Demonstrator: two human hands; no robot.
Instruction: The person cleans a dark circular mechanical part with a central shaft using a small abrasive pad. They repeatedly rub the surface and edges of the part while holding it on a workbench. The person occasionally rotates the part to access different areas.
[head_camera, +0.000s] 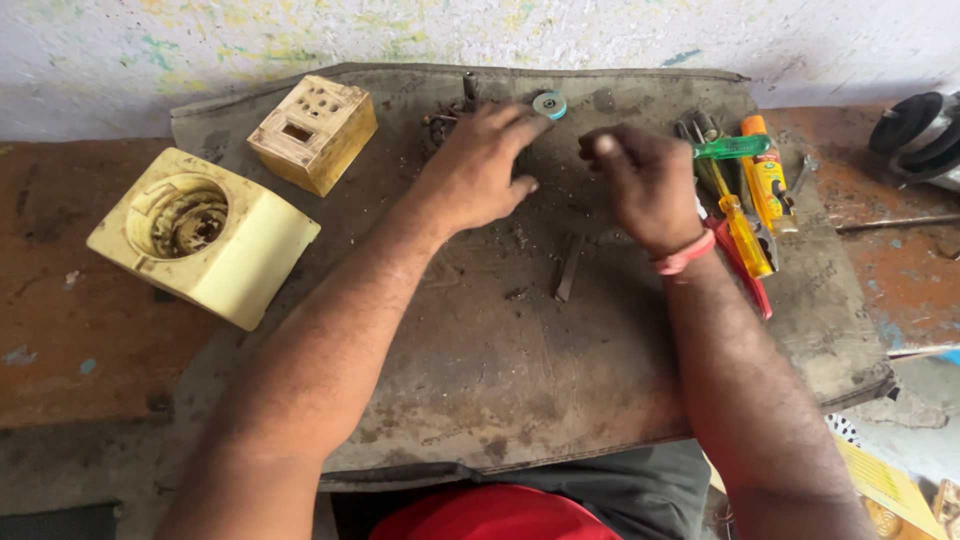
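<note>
**Both hands over the grimy work mat**

Far left on the table (60, 350) sits a chunky pale-yellow plastic housing (205, 235) with a round well in its top, and just behind it a smaller tan wooden-looking block with holes (313, 132). Both rest at the edge of a dirty grey-brown mat (500, 380).

The left hand (478, 170) reaches to the far side, fingers spread loose and holding nothing, tips right next to a small round teal-and-silver disc (549, 104) lying on the mat. The right hand (645, 180), pink band on the wrist, has its fingers pinched up tight; can't tell if anything's in them. Right of it lies a pile of screwdrivers with yellow, orange and green handles (745, 195).
</note>
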